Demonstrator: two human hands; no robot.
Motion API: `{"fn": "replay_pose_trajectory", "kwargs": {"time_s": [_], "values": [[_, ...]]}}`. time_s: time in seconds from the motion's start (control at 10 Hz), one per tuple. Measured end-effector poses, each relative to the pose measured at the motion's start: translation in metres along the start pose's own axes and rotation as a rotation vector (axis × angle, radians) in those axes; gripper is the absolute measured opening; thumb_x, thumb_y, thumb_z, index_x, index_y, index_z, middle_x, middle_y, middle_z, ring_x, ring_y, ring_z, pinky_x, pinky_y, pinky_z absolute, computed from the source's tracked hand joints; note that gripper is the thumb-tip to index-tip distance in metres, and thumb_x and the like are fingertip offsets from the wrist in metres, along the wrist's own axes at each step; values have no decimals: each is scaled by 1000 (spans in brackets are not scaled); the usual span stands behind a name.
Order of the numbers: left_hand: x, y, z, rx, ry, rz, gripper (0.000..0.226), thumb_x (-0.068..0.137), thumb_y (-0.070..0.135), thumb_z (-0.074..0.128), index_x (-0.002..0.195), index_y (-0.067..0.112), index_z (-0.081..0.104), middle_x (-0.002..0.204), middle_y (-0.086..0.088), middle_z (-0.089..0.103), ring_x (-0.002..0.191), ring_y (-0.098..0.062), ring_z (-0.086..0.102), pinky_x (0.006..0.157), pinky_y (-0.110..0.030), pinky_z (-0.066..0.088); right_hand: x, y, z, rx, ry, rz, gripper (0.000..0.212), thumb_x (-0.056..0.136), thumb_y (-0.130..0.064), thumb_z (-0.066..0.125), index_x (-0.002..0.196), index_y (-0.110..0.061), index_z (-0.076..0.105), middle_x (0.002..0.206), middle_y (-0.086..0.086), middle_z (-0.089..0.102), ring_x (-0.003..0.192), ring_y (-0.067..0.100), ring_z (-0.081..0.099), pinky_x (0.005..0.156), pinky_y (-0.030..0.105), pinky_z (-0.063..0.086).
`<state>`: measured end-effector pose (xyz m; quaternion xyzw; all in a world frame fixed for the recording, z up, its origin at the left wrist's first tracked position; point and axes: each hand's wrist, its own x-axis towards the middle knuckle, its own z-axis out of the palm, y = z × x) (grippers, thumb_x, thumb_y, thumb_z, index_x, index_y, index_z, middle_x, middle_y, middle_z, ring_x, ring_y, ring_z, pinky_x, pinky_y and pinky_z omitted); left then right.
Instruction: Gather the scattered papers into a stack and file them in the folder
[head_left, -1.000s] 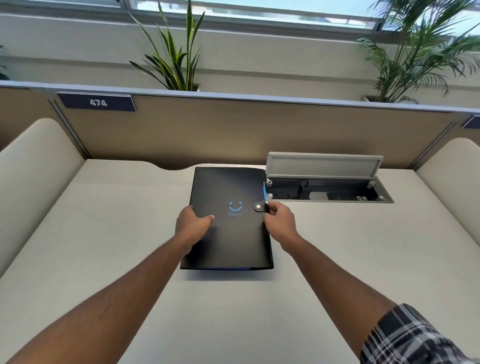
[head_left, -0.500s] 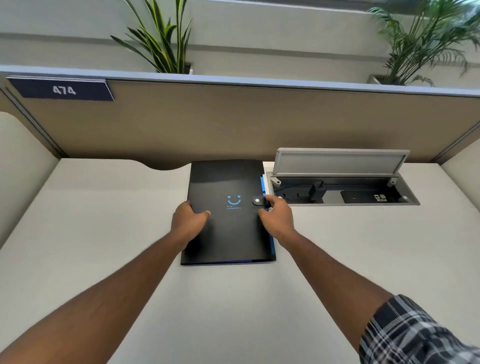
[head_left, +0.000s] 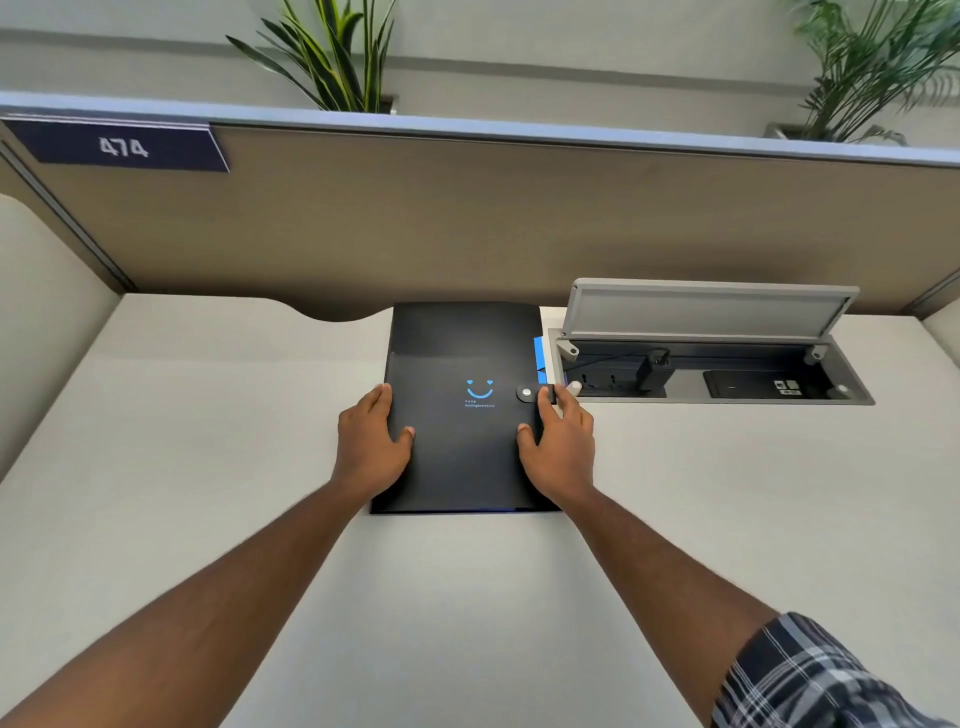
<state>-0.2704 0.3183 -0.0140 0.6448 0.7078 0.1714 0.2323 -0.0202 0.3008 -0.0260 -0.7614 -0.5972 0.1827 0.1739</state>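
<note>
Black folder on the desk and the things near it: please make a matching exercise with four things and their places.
Things:
1. black folder with blue smiley
2. left hand
3. right hand
4. grey cable box with raised lid

Places:
A. on the folder's right edge, beside the snap
B. set into the desk, right of the folder
C. on the folder's left edge
D. flat on the desk, closed

Pairs: 1-D, 2-C, 3-A, 4-B

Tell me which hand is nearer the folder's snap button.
Right. The right hand rests on the folder's right edge, fingertips just beside the snap button; the left hand rests on the opposite, left edge.
</note>
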Motion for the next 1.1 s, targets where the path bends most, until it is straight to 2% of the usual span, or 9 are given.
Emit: {"fn": "replay_pose_trajectory", "kwargs": {"time_s": [0.3,0.5,0.6,0.8,0.9,1.0,1.1], "values": [[2,-2,1,5,-4,0,71,95,33,60,155,13,27,158,-5,33,141,-30,32,118,-40,25,3,5,-2,-19,-31,-23,66,102,-44,52,161,-22,32,169,1,24,148,30,27,119,41,34],[-10,1,-2,-32,-61,-1,74,94,31,62,155,10,25,161,-8,26,147,-27,25,121,-38,19,2,10,-14,173,-103,-23,72,103,-44,54,163,-17,24,171,1,22,154,27,23,125,39,22],[-29,6,-1,-43,-92,-21,77,94,32,63,155,9,23,163,-9,19,149,-26,20,122,-37,19,-7,14,-23,201,-152,-29,74,103,-42,56,162,-13,23,171,4,23,157,24,21,127,37,19],[-81,6,-2,-46,-137,-14,76,95,32,61,155,9,23,164,-12,13,151,-27,15,121,-38,20,-41,29,-46,174,-240,-51,67,104,-40,54,159,-10,31,167,7,32,153,24,29,124,35,24],[-111,7,0,37,-156,33,75,95,35,60,155,9,23,164,-14,9,150,-30,14,120,-38,20,-63,35,-60,141,-296,-59,66,105,-43,52,159,-12,31,165,7,34,151,24,33,122,36,28],[-133,13,1,218,-201,-2,76,95,47,54,156,16,20,165,-11,5,150,-34,9,119,-48,20,-85,44,-74,80,-356,-76,71,104,-48,51,162,-15,26,168,6,30,153,24,31,122,38,28],[-153,29,2,422,-236,9,73,97,54,44,156,21,17,166,-8,4,152,-36,1,119,-56,11,-110,53,-84,-4,-368,-85,75,103,-55,47,163,-17,23,169,6,27,154,26,29,124,42,29]]}}
